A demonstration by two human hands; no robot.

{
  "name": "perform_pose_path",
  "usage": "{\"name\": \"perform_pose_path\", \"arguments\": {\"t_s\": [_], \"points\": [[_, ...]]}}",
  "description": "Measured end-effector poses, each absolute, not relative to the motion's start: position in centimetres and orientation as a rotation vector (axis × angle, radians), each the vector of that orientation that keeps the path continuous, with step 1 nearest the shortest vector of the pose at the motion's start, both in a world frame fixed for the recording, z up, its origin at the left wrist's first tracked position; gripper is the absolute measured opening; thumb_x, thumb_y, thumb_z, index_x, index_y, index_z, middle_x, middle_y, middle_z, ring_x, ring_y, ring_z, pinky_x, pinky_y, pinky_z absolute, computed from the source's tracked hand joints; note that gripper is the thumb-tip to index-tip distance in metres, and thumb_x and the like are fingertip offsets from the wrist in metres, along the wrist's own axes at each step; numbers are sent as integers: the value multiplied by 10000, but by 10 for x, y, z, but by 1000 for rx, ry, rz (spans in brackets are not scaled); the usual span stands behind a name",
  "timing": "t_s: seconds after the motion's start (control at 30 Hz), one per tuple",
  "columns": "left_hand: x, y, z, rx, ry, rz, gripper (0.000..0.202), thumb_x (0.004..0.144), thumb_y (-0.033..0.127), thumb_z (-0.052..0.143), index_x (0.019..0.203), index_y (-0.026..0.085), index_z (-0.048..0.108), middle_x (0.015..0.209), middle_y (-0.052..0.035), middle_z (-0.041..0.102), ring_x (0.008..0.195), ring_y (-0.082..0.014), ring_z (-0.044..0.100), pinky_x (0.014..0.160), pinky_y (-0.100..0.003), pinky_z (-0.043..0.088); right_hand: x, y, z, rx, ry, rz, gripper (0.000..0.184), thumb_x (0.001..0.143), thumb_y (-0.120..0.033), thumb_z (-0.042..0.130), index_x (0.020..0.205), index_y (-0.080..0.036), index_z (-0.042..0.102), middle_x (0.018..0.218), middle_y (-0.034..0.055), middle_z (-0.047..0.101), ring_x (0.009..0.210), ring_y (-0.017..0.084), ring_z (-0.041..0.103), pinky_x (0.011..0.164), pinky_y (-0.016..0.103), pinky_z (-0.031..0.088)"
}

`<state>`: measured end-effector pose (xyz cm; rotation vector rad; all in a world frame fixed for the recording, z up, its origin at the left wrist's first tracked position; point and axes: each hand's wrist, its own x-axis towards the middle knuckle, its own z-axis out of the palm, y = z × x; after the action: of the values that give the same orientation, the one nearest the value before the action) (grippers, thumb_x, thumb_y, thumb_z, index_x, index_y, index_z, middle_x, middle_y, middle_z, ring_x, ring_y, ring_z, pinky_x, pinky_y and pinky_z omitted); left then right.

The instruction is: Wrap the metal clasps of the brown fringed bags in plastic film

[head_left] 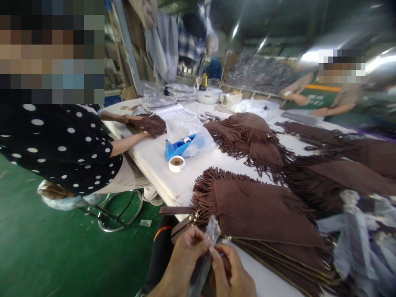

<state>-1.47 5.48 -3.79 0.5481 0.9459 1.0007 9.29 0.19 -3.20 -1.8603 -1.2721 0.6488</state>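
Note:
A narrow clear plastic sleeve (213, 230) is pinched between my two hands at the bottom of the view. My left hand (185, 258) is closed on its left side, thumb and fingers together. Opposite it, the fingers of my right hand (232, 270) press on the same plastic; some of them are hidden. Whether anything lies inside the sleeve I cannot tell. Just beyond my hands is a stack of brown fringed suede pouches (262, 206). A brown strap (182, 227) with a metal clasp hangs over the table edge beside my left hand.
More fringed pouches (247, 128) lie across the white table (148, 165). A blue tape dispenser (182, 146) and tape roll (176, 163) sit near its left edge. Crumpled plastic (359, 239) lies at right. One co-worker's hands (136, 123) hold a pouch; another person works across the table.

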Motion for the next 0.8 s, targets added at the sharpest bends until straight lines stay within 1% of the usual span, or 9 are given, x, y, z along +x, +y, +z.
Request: {"name": "perform_pose_path", "arguments": {"t_s": [0.13, 0.23, 0.33, 0.4, 0.47, 0.57, 0.67, 0.8], "points": [[-15, 52, -41, 642, 1055, 1004, 396, 633, 433, 849, 706, 147, 585, 611, -12, 635, 549, -122, 560, 546, -206, 411, 93, 6, -32, -1861, -1270, 669, 495, 908, -671, 368, 828, -256, 625, 536, -10, 667, 472, 192, 644, 468, 244, 458], [-14, 50, -48, 683, 1102, 1010, 390, 665, 456, 824, 736, 147, 599, 639, -26, 650, 564, -132, 568, 550, -213, 416, 96, 6, -36, -1862, -1321, 683, 486, 922, -654, 347, 837, -259, 619, 553, -12, 676, 510, 196, 660, 489, 246, 454], [-13, 49, -55, 692, 1098, 1023, 412, 667, 476, 820, 750, 143, 592, 643, -32, 652, 559, -123, 551, 546, -209, 404, 99, 6, -39, -1846, -1397, 656, 475, 947, -624, 315, 859, -258, 605, 601, -6, 702, 556, 201, 688, 496, 251, 452], [-12, 49, -56, 702, 1099, 1031, 413, 671, 472, 818, 748, 139, 587, 621, -20, 635, 541, -108, 526, 533, -198, 380, 99, 6, -40, -1864, -1465, 568, 464, 968, -593, 282, 862, -261, 588, 621, -11, 711, 566, 205, 701, 491, 258, 448], [-12, 49, -54, 743, 1129, 1039, 375, 698, 444, 800, 743, 140, 586, 608, -5, 615, 536, -102, 509, 529, -194, 364, 98, 6, -40, -1915, -1544, 424, 452, 987, -554, 248, 863, -266, 574, 608, -22, 704, 532, 212, 698, 452, 273, 423], [-11, 47, -48, 859, 1207, 1059, 282, 754, 383, 745, 729, 150, 588, 632, -8, 615, 586, -131, 536, 559, -210, 393, 96, 8, -41, -1941, -1624, 265, 463, 1004, -522, 212, 856, -265, 568, 565, -27, 680, 478, 214, 680, 408, 284, 389], [-9, 42, -42, 991, 1278, 1063, 226, 822, 363, 647, 735, 161, 594, 666, -20, 621, 636, -164, 561, 587, -235, 423, 96, 10, -44, -1892, -1615, 289, 489, 1004, -544, 211, 859, -257, 580, 578, -19, 689, 495, 202, 686, 430, 269, 424], [-8, 35, -38, 1156, 1329, 1050, 225, 878, 353, 545, 772, 167, 612, 705, -37, 642, 661, -181, 582, 631, -259, 435, 98, 9, -51, -1829, -1542, 414, 490, 985, -594, 264, 922, -257, 614, 691, -11, 741, 578, 192, 720, 491, 238, 490]]}}
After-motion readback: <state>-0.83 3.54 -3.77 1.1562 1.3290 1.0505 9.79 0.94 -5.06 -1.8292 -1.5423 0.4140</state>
